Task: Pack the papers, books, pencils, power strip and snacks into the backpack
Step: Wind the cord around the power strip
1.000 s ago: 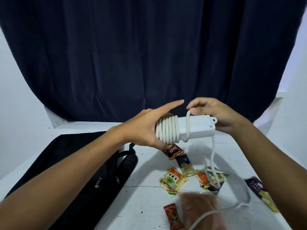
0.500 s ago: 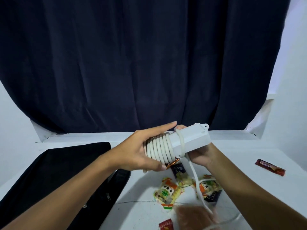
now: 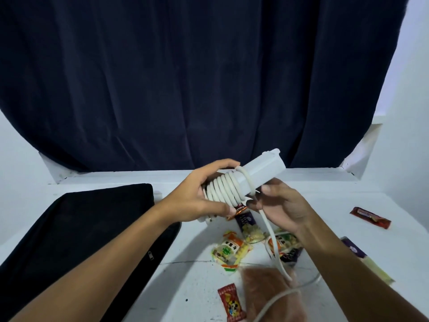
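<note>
A white power strip (image 3: 262, 169) is held above the table, tilted up to the right, with several turns of its white cord (image 3: 224, 189) wound round its lower end. My left hand (image 3: 199, 198) grips that wound end. Just under the strip, my right hand (image 3: 282, 206) holds the loose cord, which hangs down to the table. The black backpack (image 3: 81, 228) lies flat at the left. Several snack packets (image 3: 228, 251) are scattered on the table below my hands. No papers, books or pencils are in view.
A white table (image 3: 325, 205) carries a red snack bar (image 3: 370, 217) at the right, a purple and yellow packet (image 3: 369, 261) near my right forearm and a red packet (image 3: 231, 303) at the front. A dark blue curtain (image 3: 197, 77) hangs behind.
My right hand has gone from above the strip to below it, carrying the cord round for another turn. The strip's free end has tipped upward.
</note>
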A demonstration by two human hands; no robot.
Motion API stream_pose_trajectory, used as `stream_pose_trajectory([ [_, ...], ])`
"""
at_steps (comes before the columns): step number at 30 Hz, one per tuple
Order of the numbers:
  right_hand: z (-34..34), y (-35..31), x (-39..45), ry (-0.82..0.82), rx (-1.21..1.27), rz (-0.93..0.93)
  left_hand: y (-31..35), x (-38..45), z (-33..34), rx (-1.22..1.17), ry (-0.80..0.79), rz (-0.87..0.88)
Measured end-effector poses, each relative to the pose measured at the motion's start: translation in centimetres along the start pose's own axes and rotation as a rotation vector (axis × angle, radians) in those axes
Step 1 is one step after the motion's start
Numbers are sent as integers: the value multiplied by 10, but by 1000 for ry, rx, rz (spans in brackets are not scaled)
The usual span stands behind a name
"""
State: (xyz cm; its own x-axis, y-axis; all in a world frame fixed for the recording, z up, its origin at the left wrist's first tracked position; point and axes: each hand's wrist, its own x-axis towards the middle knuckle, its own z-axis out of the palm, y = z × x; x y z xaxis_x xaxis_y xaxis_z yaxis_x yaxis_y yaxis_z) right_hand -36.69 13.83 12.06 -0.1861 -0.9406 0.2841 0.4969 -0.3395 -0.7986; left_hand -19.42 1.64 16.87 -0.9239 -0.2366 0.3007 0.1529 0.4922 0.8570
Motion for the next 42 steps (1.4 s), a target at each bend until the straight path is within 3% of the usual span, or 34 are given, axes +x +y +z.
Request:
stream_pose_trajectory([
  [15, 24, 15, -5, 209, -325, 71, -13, -4, -1, 110, 43, -46],
  [21, 38, 13, -4, 273, -466, -13, -13, -1, 3, -31, 97, -82],
  [27, 46, 16, 2, 393, -392, -34, -7, 8, -2, 26, 119, -124],
  [29, 44, 20, 2, 422, -274, -23, -5, 10, -2, -62, 162, -230],
  [32, 41, 25, 0, 456, -147, -56, -3, 8, -11, -430, 258, -354],
  [34, 39, 30, -1, 480, -55, -95, -9, 1, -15, -489, 294, -294],
  [38, 39, 43, -2, 526, 13, -130, -26, -6, 1, -87, 349, -75],
  [42, 42, 54, -3, 552, 24, -70, -38, -9, 5, -33, 397, 10],
])
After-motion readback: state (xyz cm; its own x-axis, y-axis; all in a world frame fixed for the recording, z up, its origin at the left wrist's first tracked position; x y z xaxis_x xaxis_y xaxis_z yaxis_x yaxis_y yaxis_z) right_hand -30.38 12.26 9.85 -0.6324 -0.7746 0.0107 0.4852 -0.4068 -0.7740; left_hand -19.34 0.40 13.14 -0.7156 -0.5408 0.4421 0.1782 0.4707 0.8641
